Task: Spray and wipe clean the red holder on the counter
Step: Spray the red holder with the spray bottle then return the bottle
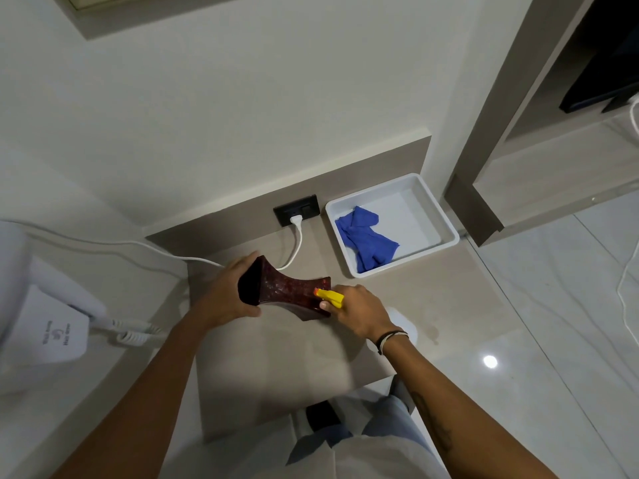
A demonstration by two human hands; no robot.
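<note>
The dark red holder (287,288), waisted with flared ends, is tipped on its side just above the beige counter (276,357). My left hand (224,295) grips its wide left end. My right hand (359,311) holds a spray bottle whose yellow nozzle (330,297) points at the holder's right end from very close. The bottle's white body (403,323) is mostly hidden behind my hand and wrist. A crumpled blue cloth (364,238) lies in a white tray (446,223) at the back right of the counter.
A black wall socket (297,209) holds a white plug, and its cord (297,247) runs down behind the holder and off left. A white wall-mounted appliance (48,326) with a coiled cord sits at left. Glossy floor tiles lie to the right, beyond the counter edge.
</note>
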